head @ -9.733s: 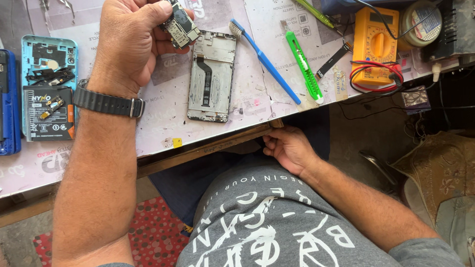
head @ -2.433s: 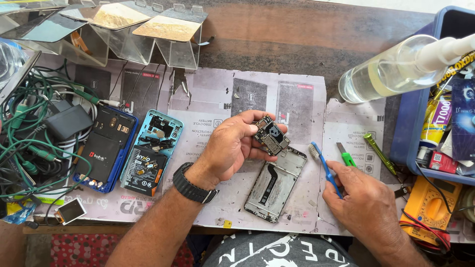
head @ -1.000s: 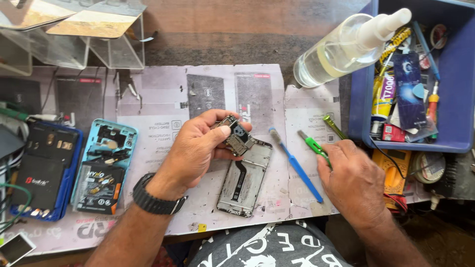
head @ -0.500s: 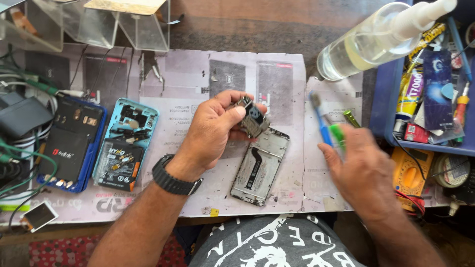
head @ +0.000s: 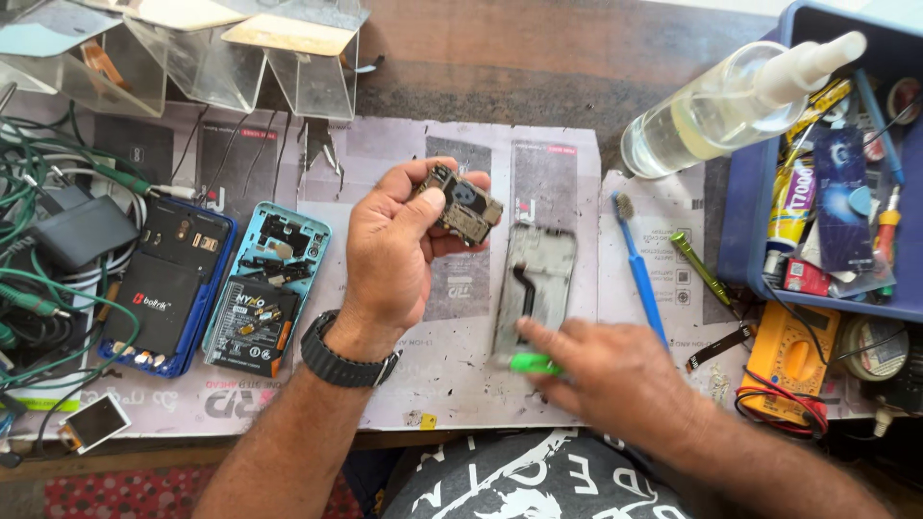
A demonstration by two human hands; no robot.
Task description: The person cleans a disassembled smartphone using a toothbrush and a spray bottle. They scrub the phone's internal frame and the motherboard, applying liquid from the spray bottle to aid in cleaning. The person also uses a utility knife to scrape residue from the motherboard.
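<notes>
- The left hand [head: 389, 255] is lifted above the paper-covered bench, thumb and fingertips pinching a small circuit board [head: 460, 205] by its edges; the board sits tilted at the tips of the fingers, clear of the palm.
- Just beside and below the board lies a stripped phone frame [head: 531, 288], flat on the paper.
- The right hand [head: 615, 375] rests at the lower end of that frame, fingers closed on a bright green tool [head: 535, 363]; it is blurred, so how tightly they grip I cannot tell.
- Half a second ago the right hand was up by the blue brush with the green tool raised; now it has come down to the frame's bottom edge, and the blue brush [head: 638, 266] lies alone on the paper to the right. The left hand has kept its pinch on the board.
- Left of the wrist sit two opened phones: one in a dark blue shell [head: 168, 286] with a black battery bearing a red mark, one in a light blue shell [head: 267, 288] with a battery printed in yellow and blue.
- Top right, a clear spray bottle [head: 716, 111] lies against a blue bin [head: 745, 231] holding a yellow tube and a dark blue card package.
- An orange multimeter [head: 793, 358] sits below the bin.
</notes>
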